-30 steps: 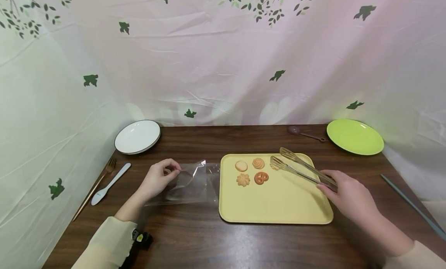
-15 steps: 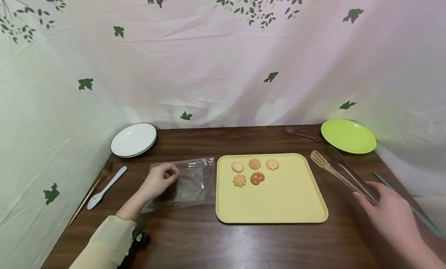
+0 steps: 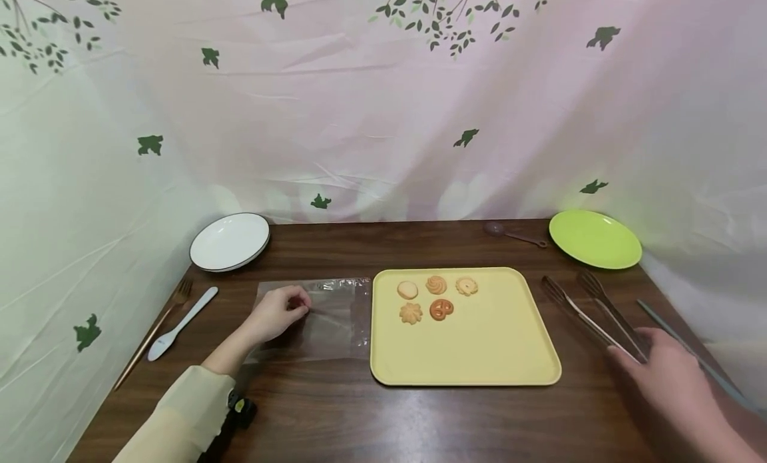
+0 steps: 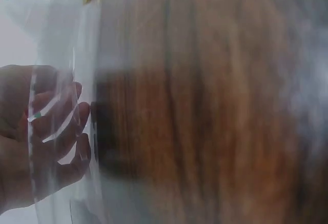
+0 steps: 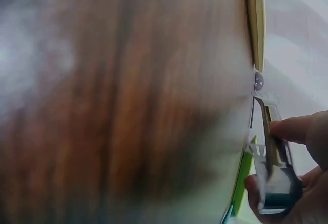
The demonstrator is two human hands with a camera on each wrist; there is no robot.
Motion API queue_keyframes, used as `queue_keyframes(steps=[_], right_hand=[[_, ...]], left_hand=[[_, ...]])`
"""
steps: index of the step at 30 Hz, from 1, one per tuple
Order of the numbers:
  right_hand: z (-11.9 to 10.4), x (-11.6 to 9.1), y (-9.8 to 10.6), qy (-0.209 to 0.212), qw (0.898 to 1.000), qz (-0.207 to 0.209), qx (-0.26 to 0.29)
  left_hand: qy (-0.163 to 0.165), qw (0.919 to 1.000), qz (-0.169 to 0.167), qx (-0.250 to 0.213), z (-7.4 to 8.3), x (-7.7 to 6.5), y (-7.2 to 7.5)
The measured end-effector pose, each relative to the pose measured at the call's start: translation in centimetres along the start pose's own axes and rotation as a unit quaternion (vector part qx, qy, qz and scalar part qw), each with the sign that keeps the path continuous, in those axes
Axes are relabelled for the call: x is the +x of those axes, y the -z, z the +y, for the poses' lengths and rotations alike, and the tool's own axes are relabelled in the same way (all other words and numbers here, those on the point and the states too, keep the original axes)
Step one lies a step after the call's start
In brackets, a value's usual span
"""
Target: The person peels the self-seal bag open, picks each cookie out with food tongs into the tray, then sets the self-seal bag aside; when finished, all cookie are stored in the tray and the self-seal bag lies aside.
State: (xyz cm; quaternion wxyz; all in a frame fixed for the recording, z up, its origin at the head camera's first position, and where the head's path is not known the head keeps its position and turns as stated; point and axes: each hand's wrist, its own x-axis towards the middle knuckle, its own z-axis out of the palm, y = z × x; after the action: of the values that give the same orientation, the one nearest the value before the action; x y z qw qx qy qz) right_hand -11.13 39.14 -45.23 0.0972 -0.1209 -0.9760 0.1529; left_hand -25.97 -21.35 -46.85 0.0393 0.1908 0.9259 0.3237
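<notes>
My left hand (image 3: 280,314) pinches a clear plastic bag (image 3: 332,320) that lies on the table left of the tray. In the left wrist view the bag's film hangs before the fingers (image 4: 72,142). A pair of metal tongs (image 3: 593,323) is in my right hand (image 3: 671,373), to the right of the tray, arms spread with nothing between them. Thumb and fingers hold the tongs (image 5: 277,162) near their hinged end in the right wrist view. Several cookies lie on the yellow tray (image 3: 479,356), among them a pretzel-shaped cookie (image 3: 441,309) and a ring-like flower cookie (image 3: 467,286).
At the back left stands a white plate (image 3: 230,242), at the back right a green plate (image 3: 595,239). A brown spoon (image 3: 495,229) lies behind the tray. Fork (image 3: 157,326) and white spoon (image 3: 182,323) lie far left; a blue-green stick (image 3: 695,350) lies far right.
My right hand has carried the tongs from above the tray to its right side, then slightly lower. The ring-like cookie stays on the tray. My left hand has hardly moved; the bag lies flatter.
</notes>
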Motion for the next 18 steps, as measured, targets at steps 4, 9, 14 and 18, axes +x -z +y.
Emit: queue_keyframes(steps=[4,9,14,18], right_hand=[[0.3,1.1,-0.2,0.001,0.998,-0.054,-0.018],[0.6,1.8,-0.6,0.013,0.992,-0.121,-0.028],[0.4,1.9,-0.7,0.017,0.981,-0.188,-0.044],[-0.4,3.5,0.8,0.04,0.969,-0.234,-0.07]], left_hand=[[-0.003,0.9999,-0.006,0.01,-0.2,0.6,-0.1],[-0.009,0.9983,-0.053,0.021,-0.4,0.8,-0.1],[-0.009,0.9919,-0.127,0.007,0.1,1.0,0.4],[-0.005,0.9872,-0.159,0.014,1.1,2.2,1.9]])
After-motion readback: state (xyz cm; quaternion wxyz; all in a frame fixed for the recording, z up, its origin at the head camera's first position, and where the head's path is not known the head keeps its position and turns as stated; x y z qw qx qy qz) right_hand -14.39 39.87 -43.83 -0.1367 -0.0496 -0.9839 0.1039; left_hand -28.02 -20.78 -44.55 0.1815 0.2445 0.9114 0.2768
